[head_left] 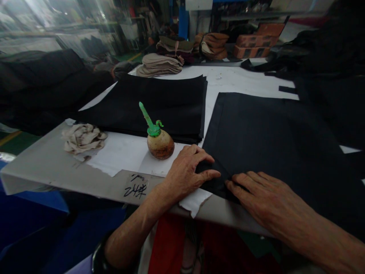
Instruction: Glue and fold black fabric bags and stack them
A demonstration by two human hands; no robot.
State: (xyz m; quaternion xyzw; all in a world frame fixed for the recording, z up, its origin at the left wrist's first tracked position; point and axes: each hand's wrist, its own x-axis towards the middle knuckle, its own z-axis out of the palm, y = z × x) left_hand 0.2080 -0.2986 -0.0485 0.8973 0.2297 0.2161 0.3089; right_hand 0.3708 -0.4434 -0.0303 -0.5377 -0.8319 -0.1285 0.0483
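Note:
A large black fabric piece [270, 137] lies flat on the white table [48, 160] in front of me. My left hand [186, 169] pinches its near left corner, fingers curled over the folded edge. My right hand [262, 199] lies flat on the fabric just right of that corner, fingers stretched out and pressing down. A round brownish bottle with a green nozzle [158, 139] stands just left of my left hand.
A stack of black fabric pieces [154, 102] lies behind the bottle. A crumpled beige rag [82, 137] sits at the table's left. Piles of folded tan and brown cloth [159, 64] stand at the far end. More black cloth [327, 57] is heaped at right.

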